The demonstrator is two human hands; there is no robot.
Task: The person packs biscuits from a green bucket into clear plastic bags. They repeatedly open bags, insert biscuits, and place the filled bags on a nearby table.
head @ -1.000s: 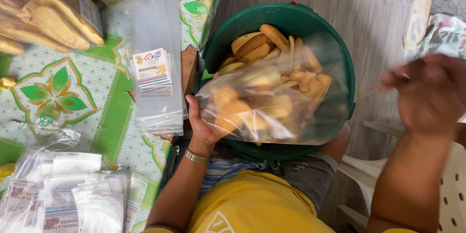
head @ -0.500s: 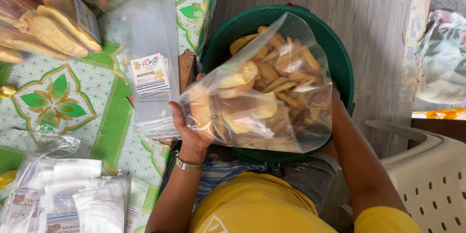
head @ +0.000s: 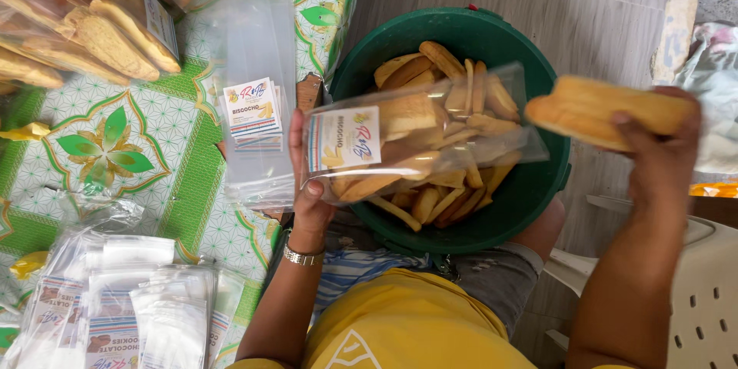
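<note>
Both hands grip something: left hand (head: 309,184) a clear biscuit bag (head: 407,142), right hand (head: 661,154) a long biscuit (head: 607,111)

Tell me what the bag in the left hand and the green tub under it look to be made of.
The bag looks like thin clear plastic film: glossy, creased, and the biscuits show through it. The tub seems to be moulded plastic, with a smooth, evenly green, slightly shiny wall and a rolled rim. The biscuit in the right hand looks dry and baked, golden with a matte crust.
</note>
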